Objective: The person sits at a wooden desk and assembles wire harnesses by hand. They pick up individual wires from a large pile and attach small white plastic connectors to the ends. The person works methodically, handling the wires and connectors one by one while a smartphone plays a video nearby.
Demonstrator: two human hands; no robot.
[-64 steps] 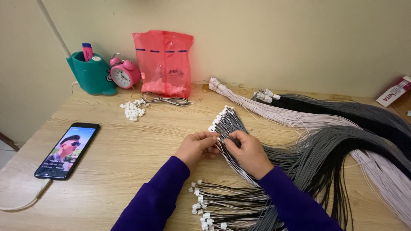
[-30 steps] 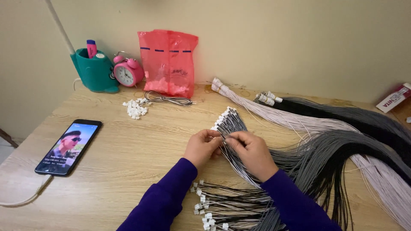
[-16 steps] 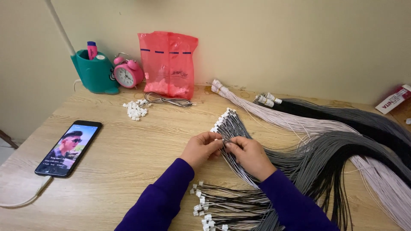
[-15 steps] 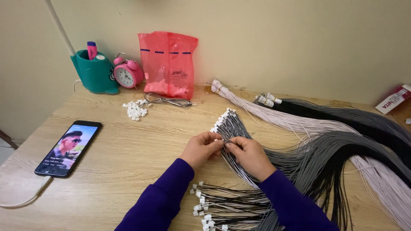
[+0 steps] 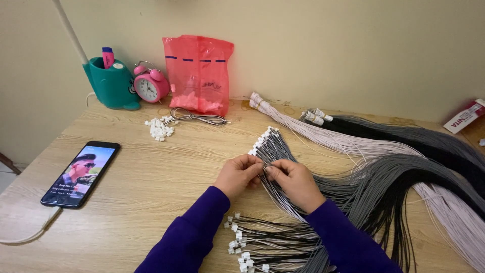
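in the head view, the left hand (image 5: pixel 238 175) and right hand (image 5: pixel 294 181) meet fingertip to fingertip at the middle of the table (image 5: pixel 151 167), both pinched shut on thin wires of the grey bundle (image 5: pixel 275 156); whether a connector sits between the fingertips is too small to tell. just beyond the pinch the bundle fans out into a row of white plugs (image 5: pixel 263 139), so this batch looks already fitted at its far end. near to the person from the pinch, under the wrists, lies a second batch (image 5: pixel 262 245) of black and grey wires with white plugs on their ends, which i judge as finished pieces. to the right of the pinch run long hanks: a pale bundle (image 5: pixel 323 136), a black bundle (image 5: pixel 404 136) and more grey wire (image 5: pixel 384 177) sweeping toward the edge, and these look like stock yet to be worked, a good deal more than what is done. beyond and left of the pinch sits a small heap of loose housings (image 5: pixel 160 128), beside a short coil (image 5: pixel 199 118), with a red bag (image 5: pixel 198 73) holding more white parts, so supply remains. well left of the hands lie a phone (image 5: pixel 81 173), a clock (image 5: pixel 149 86) and a green cup (image 5: pixel 111 83).
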